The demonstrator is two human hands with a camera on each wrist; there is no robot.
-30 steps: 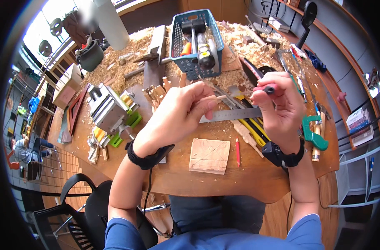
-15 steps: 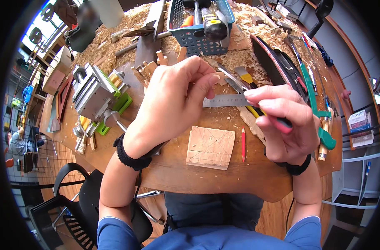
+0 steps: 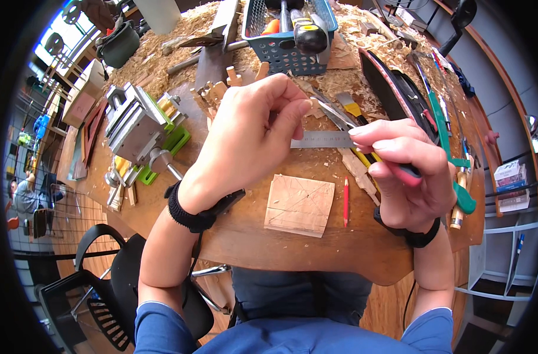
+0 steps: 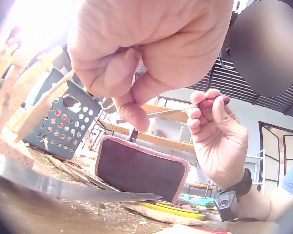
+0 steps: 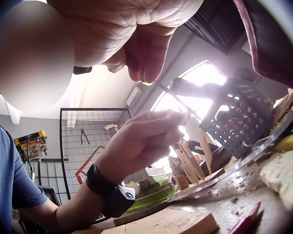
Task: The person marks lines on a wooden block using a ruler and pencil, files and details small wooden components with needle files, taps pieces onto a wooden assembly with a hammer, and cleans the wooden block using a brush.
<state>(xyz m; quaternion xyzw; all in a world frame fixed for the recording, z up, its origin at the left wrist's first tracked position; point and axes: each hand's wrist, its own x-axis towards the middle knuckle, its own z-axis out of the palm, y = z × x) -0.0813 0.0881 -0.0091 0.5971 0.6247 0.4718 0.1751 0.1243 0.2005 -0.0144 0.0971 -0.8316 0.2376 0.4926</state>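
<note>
The tool handle is red and black, the pencil red.

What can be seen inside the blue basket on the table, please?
Inside the blue basket, an orange item, a metal shaft and a black tool end are visible. Whatever lies beneath them, at the bottom, is covered.

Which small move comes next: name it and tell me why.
Probably guide the red-handled tool lightly against the wood piece: the left hand appears to pinch it, and the right hand holds the tool with its blade pointing that way.
</note>
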